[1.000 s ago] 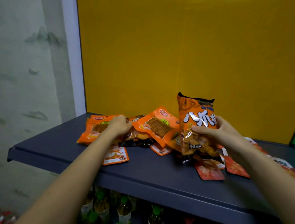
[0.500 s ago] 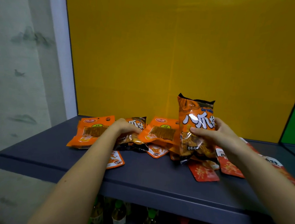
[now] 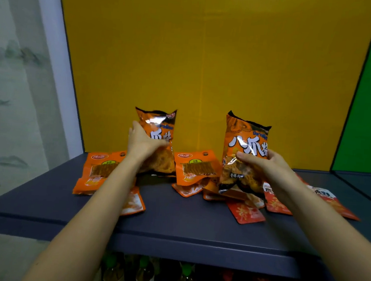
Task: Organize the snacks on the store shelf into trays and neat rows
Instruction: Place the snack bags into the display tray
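L hand (image 3: 142, 144): left bag (image 3: 157, 142) gripped upright, frame ctr-left | R hand (image 3: 265, 167): right bag (image 3: 242, 154) gripped upright, ctr-right | packets (image 3: 196, 167) scattered on shelf (image 3: 184, 221)

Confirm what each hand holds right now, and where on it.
Left hand: upright orange snack bag, gripped at its left side, mid-height. Right hand: second upright orange bag, fingers across its front, mid-height, from the right edge.

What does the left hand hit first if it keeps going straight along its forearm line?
The left hand already holds an upright orange snack bag. Straight on, that bag would likely reach the yellow back panel first; nothing else shows between, though depth is unclear.
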Demonstrator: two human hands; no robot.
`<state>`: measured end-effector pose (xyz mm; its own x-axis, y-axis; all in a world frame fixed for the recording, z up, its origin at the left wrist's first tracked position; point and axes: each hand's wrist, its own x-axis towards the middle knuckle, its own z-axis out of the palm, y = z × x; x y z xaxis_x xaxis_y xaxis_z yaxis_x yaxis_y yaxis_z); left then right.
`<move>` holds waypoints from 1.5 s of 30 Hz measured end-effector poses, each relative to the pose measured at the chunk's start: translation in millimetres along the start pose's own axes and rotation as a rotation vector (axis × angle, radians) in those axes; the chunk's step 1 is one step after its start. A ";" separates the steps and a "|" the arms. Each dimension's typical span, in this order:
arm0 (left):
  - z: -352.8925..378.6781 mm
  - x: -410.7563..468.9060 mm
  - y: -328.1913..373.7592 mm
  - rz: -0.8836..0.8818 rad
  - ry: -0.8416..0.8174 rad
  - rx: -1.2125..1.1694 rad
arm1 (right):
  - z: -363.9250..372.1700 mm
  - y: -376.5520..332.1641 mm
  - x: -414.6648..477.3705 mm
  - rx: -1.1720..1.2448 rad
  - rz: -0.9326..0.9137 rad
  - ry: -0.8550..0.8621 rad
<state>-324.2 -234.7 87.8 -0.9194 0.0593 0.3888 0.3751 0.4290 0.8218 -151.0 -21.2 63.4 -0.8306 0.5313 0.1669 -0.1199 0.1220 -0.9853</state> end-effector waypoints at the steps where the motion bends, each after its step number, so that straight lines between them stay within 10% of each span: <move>1: -3.2 -3.9 6.6 0.048 0.025 -0.033 | -0.9 0.1 -1.5 0.013 -0.002 0.010; 11: 37.5 -72.9 99.6 0.265 -0.107 -0.180 | -78.7 -10.3 -34.3 0.060 -0.062 0.158; 27: 297.0 -295.0 297.8 0.370 -0.650 -0.410 | -428.6 -19.9 -177.5 -0.078 -0.046 0.529; 45: 539.8 -446.7 497.2 0.456 -0.846 -0.548 | -742.2 -14.6 -212.4 -0.120 -0.079 0.864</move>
<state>209.3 438.7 97.9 -0.3868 0.7971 0.4637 0.5088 -0.2349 0.8282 430.7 486.3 70.3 -0.1141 0.9609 0.2523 -0.0613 0.2467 -0.9672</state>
